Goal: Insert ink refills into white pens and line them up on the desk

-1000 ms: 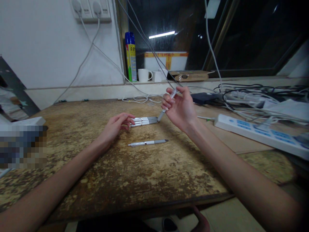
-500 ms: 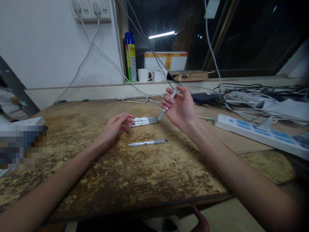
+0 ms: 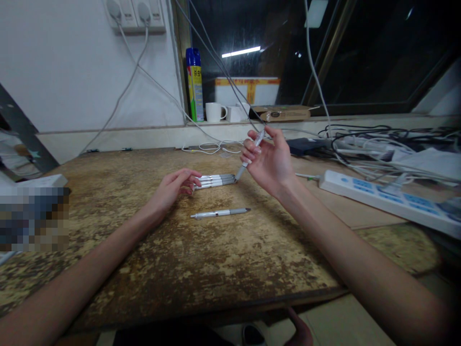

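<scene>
My right hand [image 3: 271,157] grips a pen [image 3: 241,171], likely light, best held mid-barrel; left hand [image 3: 177,182] touches other pens [image 3: 216,181], grip unclear.

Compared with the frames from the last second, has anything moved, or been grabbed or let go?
Nothing clearly, beyond perhaps a tiny shift in the right hand's fingers; nothing was taken up or let go. That hand still holds a tilted pen, the left hand stays at the left ends of the grouped pens, and the separate pen lies as before.
</scene>
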The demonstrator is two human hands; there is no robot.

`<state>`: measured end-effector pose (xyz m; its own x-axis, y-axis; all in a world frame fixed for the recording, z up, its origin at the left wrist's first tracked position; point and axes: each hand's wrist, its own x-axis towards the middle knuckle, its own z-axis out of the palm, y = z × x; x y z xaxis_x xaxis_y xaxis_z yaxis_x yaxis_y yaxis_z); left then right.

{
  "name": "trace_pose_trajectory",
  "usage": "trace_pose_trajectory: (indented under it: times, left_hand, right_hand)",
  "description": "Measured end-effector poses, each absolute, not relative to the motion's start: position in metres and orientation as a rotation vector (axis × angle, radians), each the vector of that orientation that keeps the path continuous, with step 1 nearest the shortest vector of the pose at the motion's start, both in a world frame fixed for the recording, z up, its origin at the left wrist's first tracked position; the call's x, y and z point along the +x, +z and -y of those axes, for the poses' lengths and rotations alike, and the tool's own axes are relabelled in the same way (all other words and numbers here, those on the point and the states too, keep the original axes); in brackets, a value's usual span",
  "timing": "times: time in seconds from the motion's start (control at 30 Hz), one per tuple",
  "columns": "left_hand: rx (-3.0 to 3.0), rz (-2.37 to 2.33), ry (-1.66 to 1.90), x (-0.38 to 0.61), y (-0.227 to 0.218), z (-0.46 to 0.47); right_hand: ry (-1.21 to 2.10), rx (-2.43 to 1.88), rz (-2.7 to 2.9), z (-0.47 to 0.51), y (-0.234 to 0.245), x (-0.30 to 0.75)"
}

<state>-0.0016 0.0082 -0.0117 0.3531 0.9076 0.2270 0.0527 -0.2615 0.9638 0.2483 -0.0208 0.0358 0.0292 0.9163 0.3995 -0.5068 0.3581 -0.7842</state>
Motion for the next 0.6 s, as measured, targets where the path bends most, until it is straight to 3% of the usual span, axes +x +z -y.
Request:
trace_pose_trajectory:
  times: [0.47,0.6]
  left_hand:
    - [1.624,-0.847,1.063,-0.002,-0.013,-0.010]
    - [1.625,-0.834,1.063,-0.001,-0.009,-0.006]
  right_hand:
    - [1.163,-0.502,1.082,0.023,0.037,0.240]
    - [1.011,-0.556,1.259,0.015,0.025,0.239]
